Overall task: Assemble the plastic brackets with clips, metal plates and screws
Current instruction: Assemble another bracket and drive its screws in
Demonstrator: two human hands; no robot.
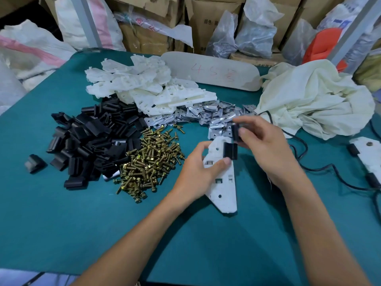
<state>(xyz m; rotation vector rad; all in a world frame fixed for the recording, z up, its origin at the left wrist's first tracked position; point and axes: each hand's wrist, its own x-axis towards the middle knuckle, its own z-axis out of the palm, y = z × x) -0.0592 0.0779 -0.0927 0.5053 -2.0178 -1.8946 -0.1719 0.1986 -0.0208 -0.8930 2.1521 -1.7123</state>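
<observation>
Head: teal table (pixel 61 203); stacked cartons (pixel 206 23)

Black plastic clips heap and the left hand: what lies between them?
The pile of brass-coloured metal screws lies between them on the green table, as the head view shows.

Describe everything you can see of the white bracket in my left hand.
The bracket is a flat, off-white plastic piece, roughly triangular, with one long straight edge, small round holes and square slots. The left hand grips its upper part, thumb across the face. A black clip sits on its upper right edge, and the right hand holds a second clip just above. It lies slanted over the table; whether its lower end touches cannot be told.
</observation>
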